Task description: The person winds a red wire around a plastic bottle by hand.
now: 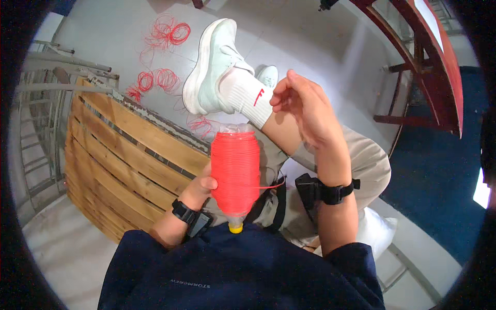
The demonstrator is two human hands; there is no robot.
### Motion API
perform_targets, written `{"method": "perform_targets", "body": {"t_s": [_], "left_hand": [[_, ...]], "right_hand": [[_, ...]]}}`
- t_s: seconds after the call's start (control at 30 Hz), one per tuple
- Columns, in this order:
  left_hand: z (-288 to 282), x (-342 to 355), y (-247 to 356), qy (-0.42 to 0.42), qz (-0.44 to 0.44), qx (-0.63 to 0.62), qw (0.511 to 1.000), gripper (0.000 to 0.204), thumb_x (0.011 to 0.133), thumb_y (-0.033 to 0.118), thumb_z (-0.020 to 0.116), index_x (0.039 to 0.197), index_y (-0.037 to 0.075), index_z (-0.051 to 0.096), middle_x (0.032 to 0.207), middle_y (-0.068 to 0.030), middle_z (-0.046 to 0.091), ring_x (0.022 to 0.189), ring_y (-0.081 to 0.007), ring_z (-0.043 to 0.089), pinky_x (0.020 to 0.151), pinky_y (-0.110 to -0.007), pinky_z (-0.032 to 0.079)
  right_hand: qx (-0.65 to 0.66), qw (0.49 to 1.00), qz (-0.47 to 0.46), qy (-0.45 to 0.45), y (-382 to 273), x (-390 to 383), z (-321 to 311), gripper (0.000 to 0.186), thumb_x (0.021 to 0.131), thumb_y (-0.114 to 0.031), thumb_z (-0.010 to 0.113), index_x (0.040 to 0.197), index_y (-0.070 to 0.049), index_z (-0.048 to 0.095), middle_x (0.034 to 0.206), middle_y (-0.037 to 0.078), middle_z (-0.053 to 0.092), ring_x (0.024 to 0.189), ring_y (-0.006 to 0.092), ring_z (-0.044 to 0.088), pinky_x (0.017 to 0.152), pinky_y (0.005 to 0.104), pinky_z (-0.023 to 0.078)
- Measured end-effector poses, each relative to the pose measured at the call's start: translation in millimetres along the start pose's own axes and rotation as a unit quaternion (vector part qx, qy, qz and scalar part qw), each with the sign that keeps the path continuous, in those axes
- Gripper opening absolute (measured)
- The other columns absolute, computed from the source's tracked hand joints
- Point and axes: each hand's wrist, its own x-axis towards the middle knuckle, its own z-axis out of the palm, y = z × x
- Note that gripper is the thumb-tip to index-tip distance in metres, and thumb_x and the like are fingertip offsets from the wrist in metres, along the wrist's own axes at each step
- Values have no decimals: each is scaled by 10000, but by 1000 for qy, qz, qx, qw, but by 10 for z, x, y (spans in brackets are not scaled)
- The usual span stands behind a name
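Note:
A plastic bottle with a yellow cap (pixel 235 227) lies at my lap, cap toward me, wound thickly with red cord (pixel 235 165). My left hand (pixel 202 188) grips it from the left, thumb over the windings. A strand runs off its right side toward my lap. Above and right of the bottle, beside my white sock (pixel 248 93), my right hand (pixel 302 106) is raised with curled fingers; whether they hold anything is unclear. Several tangled loops of red cord (pixel 165 77) lie on the floor beyond the bottle.
A slatted wooden bench (pixel 119 150) with metal railing stands at left. My shoe (pixel 209 67) is raised in front. A red wooden piece of furniture (pixel 436 62) stands at upper right, near dark blue flooring (pixel 423 196). A white cushion-like bag (pixel 377 227) sits beside me.

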Motion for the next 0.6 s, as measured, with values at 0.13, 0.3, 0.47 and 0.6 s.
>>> {"method": "perform_targets", "body": {"t_s": [0.13,0.3,0.47,0.6], "left_hand": [[-35,44,29,-27,-2,-11,1000,1113,597,412,867,1469,-1,314,1375,-248,511,1238,-395,547,1068,-513,433],[-213,10,-61,-3,14,-12,1000,1115,592,411,875,1467,1,318,1381,-232,513,1242,-385,547,1070,-505,431],[-234,35,-38,-10,23,-25,999,1114,589,407,877,1466,2,322,1384,-224,514,1236,-380,554,1063,-503,439],[-236,35,-69,-20,14,-7,1000,1091,603,460,859,1449,-3,348,1359,-176,535,1218,-307,567,1047,-439,454]], "right_hand": [[142,990,19,-12,124,85,-89,398,1025,-397,450,919,-44,599,864,111,633,790,211,589,770,340,475],[164,986,11,-7,123,113,-76,409,1022,-411,454,941,-39,604,874,107,630,797,210,585,775,347,479],[82,996,23,23,86,85,-114,445,1026,-438,437,978,-31,611,899,113,637,798,195,589,763,329,488],[35,999,13,21,49,85,6,473,1031,-444,411,995,-4,584,941,126,620,829,220,609,801,361,500]]}}
